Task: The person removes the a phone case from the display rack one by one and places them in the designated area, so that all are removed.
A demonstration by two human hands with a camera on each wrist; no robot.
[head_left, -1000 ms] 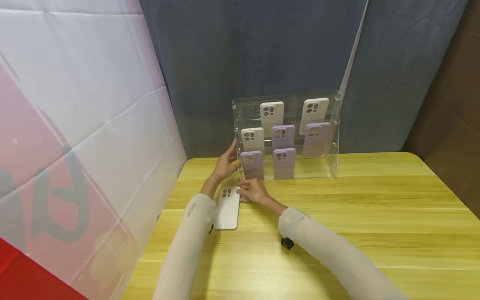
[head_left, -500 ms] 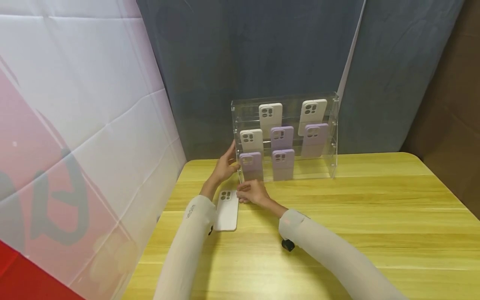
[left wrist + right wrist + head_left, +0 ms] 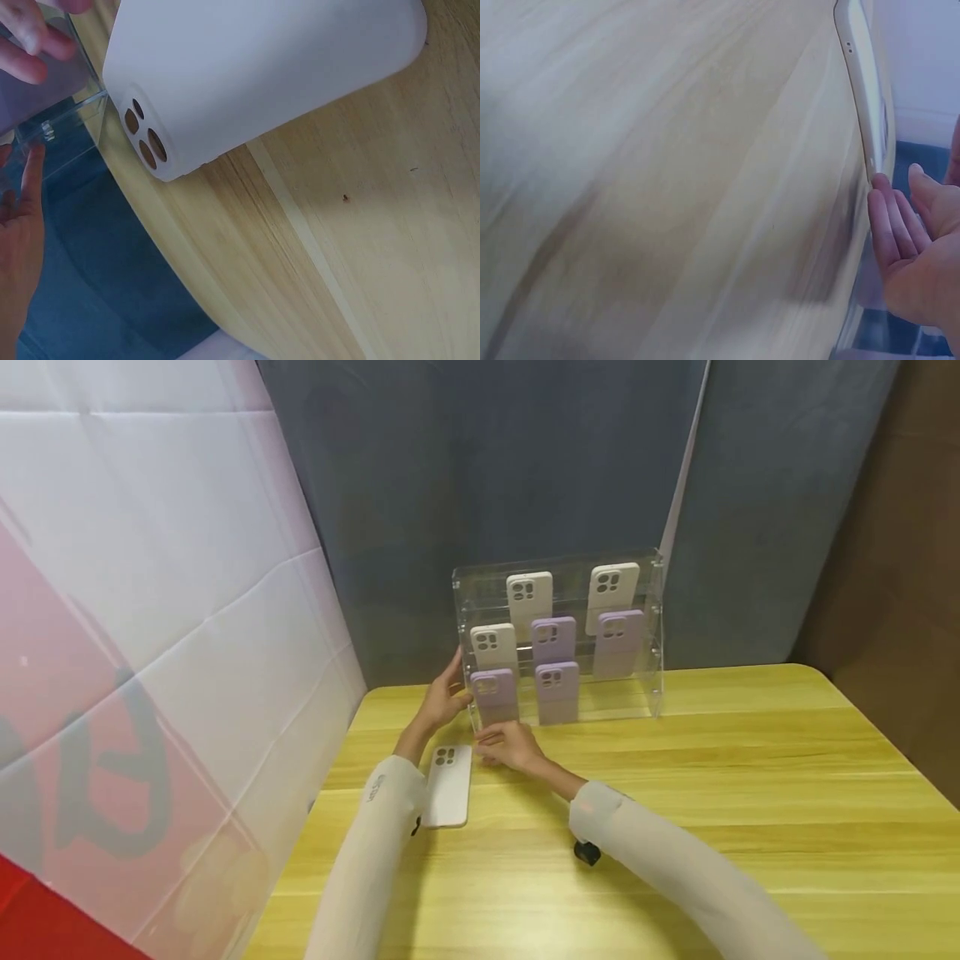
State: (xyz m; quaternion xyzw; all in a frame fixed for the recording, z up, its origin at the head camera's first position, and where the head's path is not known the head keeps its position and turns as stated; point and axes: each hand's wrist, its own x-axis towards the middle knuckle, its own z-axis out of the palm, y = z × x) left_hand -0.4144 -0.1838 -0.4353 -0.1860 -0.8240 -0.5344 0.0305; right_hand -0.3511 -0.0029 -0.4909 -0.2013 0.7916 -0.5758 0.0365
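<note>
In one clear rack (image 3: pixel 617 700), three white cases (image 3: pixel 531 602) and four purple cases (image 3: pixel 557 695) are held; near it, one loose white case (image 3: pixel 447 792) and two hands (image 3: pixel 512 746) are seen.

My head view has swung slightly, leaving the clear acrylic stand (image 3: pixel 657 652) a little farther left in frame. I see the right hand (image 3: pixel 513 747) has edged right, off the corner of the flat white phone case (image 3: pixel 447 789) it overlapped earlier.
</note>
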